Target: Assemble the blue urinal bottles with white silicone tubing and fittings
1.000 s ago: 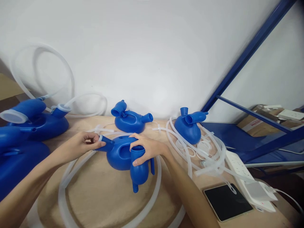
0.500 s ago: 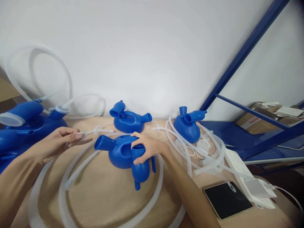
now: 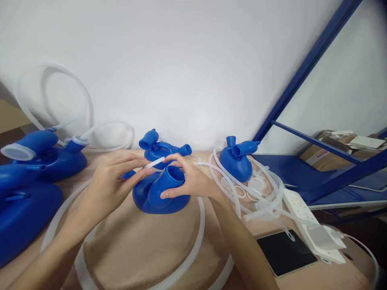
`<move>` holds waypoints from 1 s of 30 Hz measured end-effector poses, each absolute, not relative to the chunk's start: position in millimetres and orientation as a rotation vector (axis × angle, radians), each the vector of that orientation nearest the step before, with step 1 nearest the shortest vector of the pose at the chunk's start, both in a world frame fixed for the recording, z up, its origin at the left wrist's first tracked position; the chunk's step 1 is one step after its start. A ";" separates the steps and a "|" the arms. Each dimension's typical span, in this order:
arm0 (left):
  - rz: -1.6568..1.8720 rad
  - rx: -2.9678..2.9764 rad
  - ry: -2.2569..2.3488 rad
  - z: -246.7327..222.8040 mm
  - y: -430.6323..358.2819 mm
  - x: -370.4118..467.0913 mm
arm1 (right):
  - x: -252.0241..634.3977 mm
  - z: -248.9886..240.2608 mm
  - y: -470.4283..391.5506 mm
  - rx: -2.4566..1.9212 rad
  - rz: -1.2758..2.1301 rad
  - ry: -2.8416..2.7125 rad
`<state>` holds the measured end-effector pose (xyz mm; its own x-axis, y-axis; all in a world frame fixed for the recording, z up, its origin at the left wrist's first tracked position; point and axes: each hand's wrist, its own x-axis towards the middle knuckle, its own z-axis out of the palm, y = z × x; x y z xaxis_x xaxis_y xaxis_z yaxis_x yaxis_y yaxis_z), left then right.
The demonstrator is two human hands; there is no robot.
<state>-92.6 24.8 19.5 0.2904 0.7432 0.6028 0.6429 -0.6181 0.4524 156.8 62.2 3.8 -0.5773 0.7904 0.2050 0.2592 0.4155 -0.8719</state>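
In the middle of the table a blue plastic urinal bottle [image 3: 142,197] sits with its cup-shaped mouthpiece [image 3: 159,191] tilted up, its round opening bare. My right hand [image 3: 193,177] grips this mouthpiece around its rim, thumb in front and fingers behind. My left hand [image 3: 111,181] pinches a thin white round cap [image 3: 155,162] between thumb and fingers, held edge-on just left of the opening. The cap looks apart from the rim. The bottle's other neck is mostly hidden behind my left fingers.
Finished-looking blue bottles [image 3: 27,217] with hoses crowd the left. Two more bottles stand by the wall, one behind [image 3: 165,150] and one at right [image 3: 237,165]. Clear tubing [image 3: 276,193] coils beside a power strip [image 3: 299,205] and a tablet [image 3: 286,251]. A blue shelf frame [image 3: 305,76] rises at right.
My left hand has come right from the table's left side, bringing the white cap to the mouthpiece. The mouthpiece, which hung over the bottle's front right, has swung round with my right hand holding it.
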 end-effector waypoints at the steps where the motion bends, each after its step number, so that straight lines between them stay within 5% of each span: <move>1: 1.284 2.426 1.283 23.1 24.3 -88.9 | 156.4 6.0 57.8 -0.915 1.125 -1.979; 9: 1.338 2.424 0.948 19.8 19.0 -76.3 | 148.9 22.9 31.3 -0.820 0.822 -2.051; 21: 1.099 1.995 1.107 10.1 19.5 -74.1 | 138.6 11.9 24.2 -0.829 0.864 -1.702; 25: 0.959 2.054 1.192 18.8 25.1 -93.9 | 175.5 39.0 18.4 -0.908 0.476 -1.817; 30: 1.088 1.892 1.394 27.0 36.8 -125.6 | 277.3 47.7 22.9 -1.591 -0.005 -1.775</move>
